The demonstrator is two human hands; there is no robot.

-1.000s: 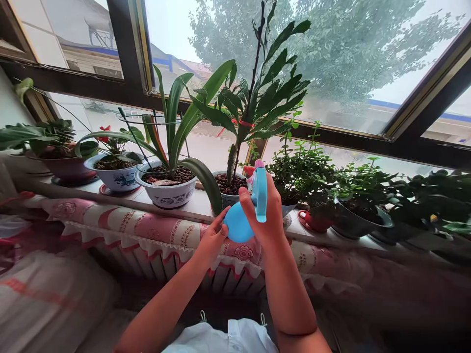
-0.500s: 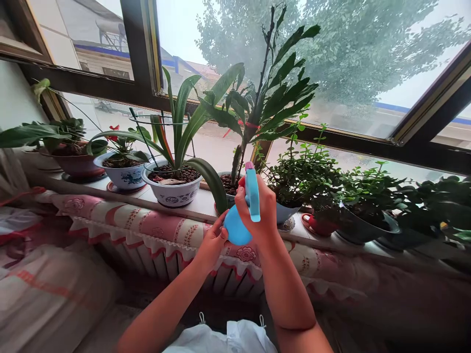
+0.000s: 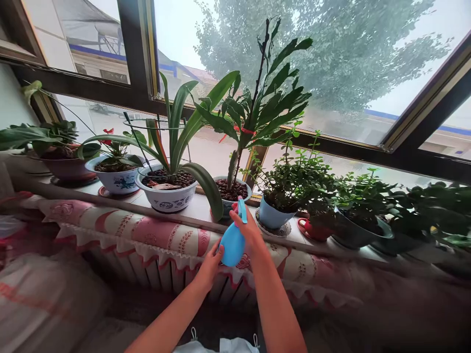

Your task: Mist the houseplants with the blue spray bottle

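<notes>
A blue spray bottle [image 3: 232,246] with a pink nozzle is held in front of the windowsill, its head pointing up and away from me. My right hand [image 3: 251,231] wraps around its neck and trigger. Low on the bottle's left side, my left hand [image 3: 211,264] grips it with thumb and fingers. Just beyond the nozzle stands a tall flat-stemmed plant [image 3: 253,125], tied with a red ribbon, in a pot [image 3: 249,190] of brown pellets. A long strap-leaved plant [image 3: 186,130] grows in a white patterned pot [image 3: 166,200], one leaf drooping left of the bottle.
Along the sill, a blue-white pot [image 3: 117,182] stands left; a light-blue pot [image 3: 275,214], a red pot [image 3: 319,230] and a dark pot [image 3: 362,233] stand right. Below runs a pink-and-cream frilled cloth [image 3: 150,230] over a radiator [image 3: 154,274]. Window frames [image 3: 142,49] rise behind.
Both hands have lowered with the spray bottle and drawn back from the tall plant. The bottle's head now tips away from me, and more of the pot behind it shows.
</notes>
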